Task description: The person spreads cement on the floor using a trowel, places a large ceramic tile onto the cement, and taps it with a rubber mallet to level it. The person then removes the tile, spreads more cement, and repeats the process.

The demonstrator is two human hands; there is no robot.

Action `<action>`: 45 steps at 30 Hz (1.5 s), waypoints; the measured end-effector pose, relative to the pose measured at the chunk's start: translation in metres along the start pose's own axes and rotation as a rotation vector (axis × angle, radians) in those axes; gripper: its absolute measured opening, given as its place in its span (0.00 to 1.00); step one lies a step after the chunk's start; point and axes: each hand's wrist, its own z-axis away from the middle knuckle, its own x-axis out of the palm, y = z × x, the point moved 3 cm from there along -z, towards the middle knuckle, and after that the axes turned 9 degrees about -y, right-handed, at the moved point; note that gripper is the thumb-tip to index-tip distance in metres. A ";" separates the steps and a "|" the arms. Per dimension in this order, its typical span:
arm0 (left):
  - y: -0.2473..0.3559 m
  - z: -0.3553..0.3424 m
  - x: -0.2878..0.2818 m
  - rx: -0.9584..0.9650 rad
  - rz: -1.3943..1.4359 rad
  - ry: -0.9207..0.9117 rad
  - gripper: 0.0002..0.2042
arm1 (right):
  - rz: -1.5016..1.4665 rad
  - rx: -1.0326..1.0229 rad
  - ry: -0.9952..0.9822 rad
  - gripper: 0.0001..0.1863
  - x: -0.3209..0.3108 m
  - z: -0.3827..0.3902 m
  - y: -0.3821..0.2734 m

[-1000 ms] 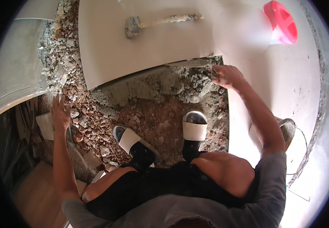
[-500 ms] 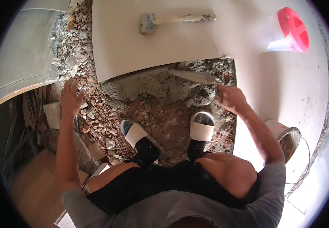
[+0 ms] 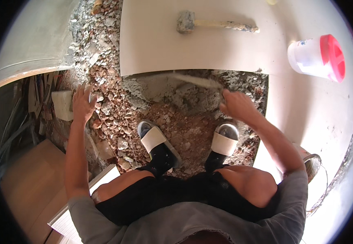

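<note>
My right hand [image 3: 237, 103] grips the handle of a long trowel [image 3: 197, 80], whose pale blade lies low over grey mortar [image 3: 188, 94] along the edge of a large pale tile [image 3: 168, 49]. My left hand [image 3: 85, 101], fingers apart and holding nothing, is over the broken rubble [image 3: 111, 101] beside a pale block [image 3: 62, 105]. My two feet in sandals [image 3: 156, 140] stand on the reddish rubble bed below the mortar.
A mallet [image 3: 186, 22] lies on the tile. A white pail [image 3: 306, 57] with a red lid is on the right; a dirty bucket [image 3: 311, 164] sits lower right. At the left are scrap strips [image 3: 38, 93], boards [image 3: 30, 179] and a pale panel [image 3: 30, 32].
My right hand has moved down and left, drawing the trowel out from the tile's edge. My left hand has shifted slightly. The view has swung, so surroundings sit farther right.
</note>
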 end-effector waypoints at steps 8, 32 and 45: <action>0.000 0.006 0.003 0.052 0.035 0.061 0.24 | 0.107 -0.095 0.004 0.12 0.020 -0.024 -0.041; -0.003 0.017 0.024 -0.021 0.068 -0.084 0.25 | 0.109 -0.200 0.114 0.10 0.000 -0.071 -0.082; 0.161 -0.106 -0.060 0.441 0.132 0.027 0.25 | -0.170 -0.164 -0.042 0.22 0.159 0.084 -0.012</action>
